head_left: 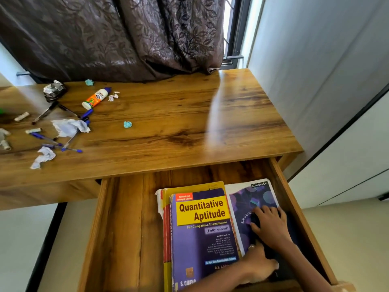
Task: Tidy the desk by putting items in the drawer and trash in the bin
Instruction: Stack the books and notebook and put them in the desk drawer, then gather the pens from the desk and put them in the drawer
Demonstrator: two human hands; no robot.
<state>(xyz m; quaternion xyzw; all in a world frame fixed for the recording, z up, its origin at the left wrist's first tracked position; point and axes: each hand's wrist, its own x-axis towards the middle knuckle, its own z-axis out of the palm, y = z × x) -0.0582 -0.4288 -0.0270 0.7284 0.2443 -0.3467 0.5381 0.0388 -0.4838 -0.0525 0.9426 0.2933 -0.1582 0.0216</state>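
The open wooden drawer [126,228] holds a "Quantitative Aptitude" book [202,228] on a stack, with a purple Classmate notebook [250,199] to its right. A black object [268,252] lies on the notebook, mostly hidden by both hands. My left hand [260,265], with a ring, curls around its near end. My right hand [271,225] rests flat on its far end with fingers spread. On the desk's left lie a glue bottle [94,98], several blue pens [45,138], crumpled paper [70,127], a torn tissue [43,157], a foil ball [53,89] and two teal paper balls [127,124].
The wooden desk top [179,114] stands under a dark curtain [126,39]. A white wardrobe [336,81] flanks the desk on the right. The drawer's left half shows bare wood. Small paper scraps [21,116] lie at the desk's far left edge.
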